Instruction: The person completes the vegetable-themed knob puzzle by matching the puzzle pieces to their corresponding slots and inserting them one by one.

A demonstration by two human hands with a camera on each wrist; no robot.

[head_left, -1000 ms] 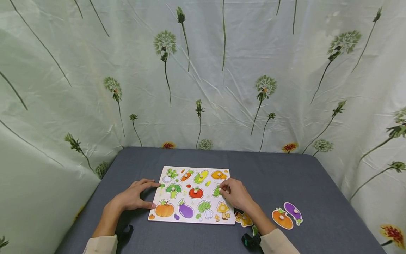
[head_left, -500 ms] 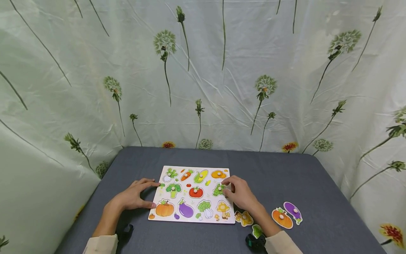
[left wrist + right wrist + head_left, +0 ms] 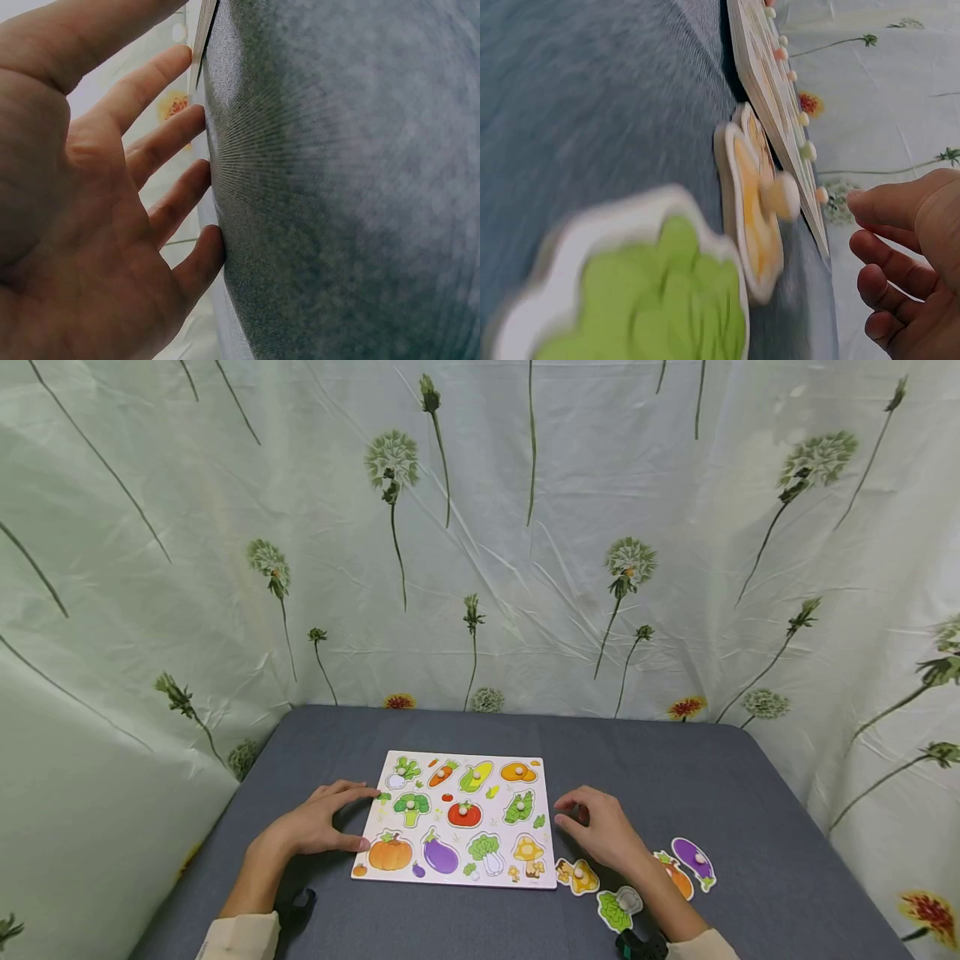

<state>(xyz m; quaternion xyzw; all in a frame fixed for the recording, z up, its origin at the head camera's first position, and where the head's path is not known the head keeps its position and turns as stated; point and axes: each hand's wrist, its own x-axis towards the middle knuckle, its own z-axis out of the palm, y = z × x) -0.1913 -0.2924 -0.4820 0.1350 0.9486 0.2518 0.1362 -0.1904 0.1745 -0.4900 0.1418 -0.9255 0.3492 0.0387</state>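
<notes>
A white vegetable puzzle board [image 3: 438, 817] lies on the grey table. My left hand [image 3: 307, 825] touches its left edge with thumb and fingers spread; in the left wrist view the fingers are extended. Just off the right edge hovers my right hand [image 3: 600, 827], fingers loosely bent, nothing in them. The knobbed pea piece [image 3: 519, 807] sits in its place at the board's right side. Below the right hand lie a mushroom piece [image 3: 583, 877] and a leafy green piece [image 3: 615, 912]. In the right wrist view the mushroom piece [image 3: 751, 206] shows its wooden knob.
Right of the right forearm lie a pumpkin piece [image 3: 678, 883], partly hidden by the arm, and an eggplant piece [image 3: 693, 860]. The grey table [image 3: 637, 756] ends at a curtain [image 3: 517, 610] with dandelion prints.
My right hand has let go of the pea piece and moved right, off the board. The leafy green piece has come into view as the forearm shifted. The left hand stays put.
</notes>
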